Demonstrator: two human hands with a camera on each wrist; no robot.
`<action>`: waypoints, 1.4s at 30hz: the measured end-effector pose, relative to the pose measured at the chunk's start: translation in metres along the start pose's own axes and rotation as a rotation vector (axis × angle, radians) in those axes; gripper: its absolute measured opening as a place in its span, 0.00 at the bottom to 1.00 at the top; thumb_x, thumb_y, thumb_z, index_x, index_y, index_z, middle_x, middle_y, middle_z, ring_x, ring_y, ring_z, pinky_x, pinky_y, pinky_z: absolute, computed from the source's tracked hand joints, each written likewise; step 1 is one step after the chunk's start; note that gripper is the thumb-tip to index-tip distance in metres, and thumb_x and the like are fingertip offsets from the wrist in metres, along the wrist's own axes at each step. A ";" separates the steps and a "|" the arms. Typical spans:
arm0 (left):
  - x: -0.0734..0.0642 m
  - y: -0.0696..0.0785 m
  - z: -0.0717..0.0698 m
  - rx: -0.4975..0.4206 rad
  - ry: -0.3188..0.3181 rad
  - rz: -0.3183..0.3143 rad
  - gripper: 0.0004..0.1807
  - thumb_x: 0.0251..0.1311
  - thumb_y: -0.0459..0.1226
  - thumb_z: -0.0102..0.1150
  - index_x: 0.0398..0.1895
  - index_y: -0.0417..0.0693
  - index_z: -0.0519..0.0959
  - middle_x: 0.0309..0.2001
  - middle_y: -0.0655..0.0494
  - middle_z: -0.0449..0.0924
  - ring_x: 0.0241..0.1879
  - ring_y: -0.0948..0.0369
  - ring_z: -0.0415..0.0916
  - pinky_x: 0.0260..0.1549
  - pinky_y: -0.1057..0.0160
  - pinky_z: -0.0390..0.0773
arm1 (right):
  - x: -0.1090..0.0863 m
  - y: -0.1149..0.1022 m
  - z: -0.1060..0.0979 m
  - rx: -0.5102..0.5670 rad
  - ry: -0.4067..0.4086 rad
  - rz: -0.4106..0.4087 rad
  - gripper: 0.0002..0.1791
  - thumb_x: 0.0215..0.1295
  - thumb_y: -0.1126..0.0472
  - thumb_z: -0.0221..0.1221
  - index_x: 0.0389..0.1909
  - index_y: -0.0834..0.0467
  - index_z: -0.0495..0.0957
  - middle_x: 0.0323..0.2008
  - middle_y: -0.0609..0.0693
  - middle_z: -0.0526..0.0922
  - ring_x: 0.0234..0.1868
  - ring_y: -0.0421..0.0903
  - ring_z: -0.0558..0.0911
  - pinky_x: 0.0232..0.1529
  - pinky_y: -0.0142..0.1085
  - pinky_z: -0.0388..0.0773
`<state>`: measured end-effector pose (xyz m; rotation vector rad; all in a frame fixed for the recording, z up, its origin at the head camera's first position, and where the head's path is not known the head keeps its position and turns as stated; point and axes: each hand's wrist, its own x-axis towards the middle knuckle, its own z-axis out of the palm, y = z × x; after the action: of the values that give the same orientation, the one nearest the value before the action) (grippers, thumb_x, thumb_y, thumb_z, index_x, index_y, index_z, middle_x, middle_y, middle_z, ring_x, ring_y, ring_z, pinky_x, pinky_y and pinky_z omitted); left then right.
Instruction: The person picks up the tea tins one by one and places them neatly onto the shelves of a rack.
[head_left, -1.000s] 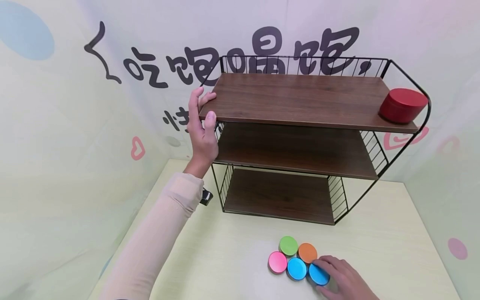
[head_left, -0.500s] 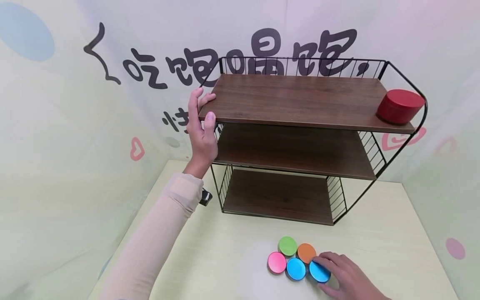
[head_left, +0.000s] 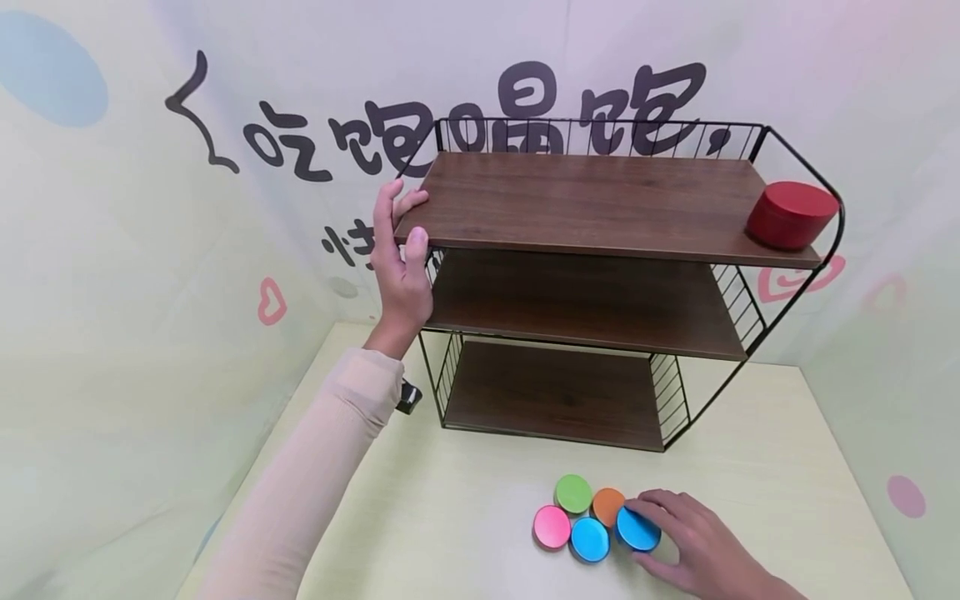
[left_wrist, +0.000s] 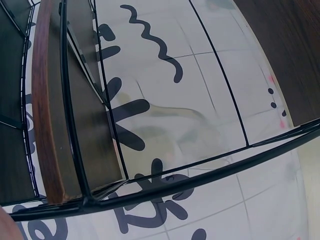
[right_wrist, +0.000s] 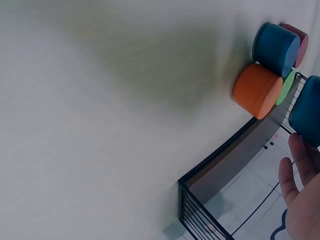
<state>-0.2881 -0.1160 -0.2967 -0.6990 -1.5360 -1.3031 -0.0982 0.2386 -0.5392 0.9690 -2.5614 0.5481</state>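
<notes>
My left hand (head_left: 403, 287) grips the left side of a three-tier rack (head_left: 585, 204) with brown wooden boards and black wire sides, its thumb at the top board's front corner. In the left wrist view only a bit of that hand (left_wrist: 6, 227) shows beside the black frame. At lower right, my right hand (head_left: 701, 546) holds a round blue tin (head_left: 639, 532) between thumb and fingers. The right wrist view shows this blue tin (right_wrist: 306, 112) raised off the table. Beside it stand an orange tin (head_left: 608, 505), a second blue tin (head_left: 590, 540), a pink tin (head_left: 552, 527) and a green tin (head_left: 573, 493).
A red tin (head_left: 792, 218) stands at the right end of the rack's top board. Behind my left wrist a small black object (head_left: 408, 397) lies on the pale table (head_left: 420, 508). Printed cloth walls (head_left: 225, 250) enclose the table at the back and sides.
My right hand has lifted the blue tin slightly up and away from the others. The left hand keeps its hold on the rack, and the whole head view has shifted a little.
</notes>
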 end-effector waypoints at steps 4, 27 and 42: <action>0.000 0.000 -0.001 0.003 0.004 -0.002 0.26 0.61 0.31 0.39 0.61 0.23 0.62 0.50 0.27 0.77 0.57 0.34 0.69 0.63 0.52 0.61 | 0.004 0.002 -0.006 -0.010 -0.001 0.005 0.35 0.40 0.42 0.77 0.52 0.53 0.83 0.46 0.42 0.81 0.41 0.39 0.80 0.36 0.37 0.82; -0.002 0.000 -0.001 0.014 0.001 -0.020 0.26 0.61 0.31 0.39 0.61 0.24 0.63 0.50 0.28 0.77 0.58 0.34 0.70 0.63 0.53 0.62 | 0.050 0.001 -0.055 -0.008 0.079 -0.110 0.34 0.59 0.31 0.59 0.53 0.54 0.82 0.48 0.45 0.83 0.42 0.42 0.82 0.35 0.35 0.83; -0.001 0.001 -0.001 0.005 0.002 -0.016 0.26 0.61 0.31 0.39 0.61 0.24 0.63 0.50 0.28 0.77 0.58 0.34 0.69 0.63 0.52 0.62 | 0.083 0.001 -0.092 -0.040 0.122 -0.207 0.35 0.64 0.30 0.52 0.52 0.57 0.82 0.46 0.48 0.83 0.41 0.45 0.82 0.35 0.38 0.83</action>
<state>-0.2865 -0.1166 -0.2972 -0.6830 -1.5454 -1.3115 -0.1406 0.2371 -0.4229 1.1333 -2.3218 0.4803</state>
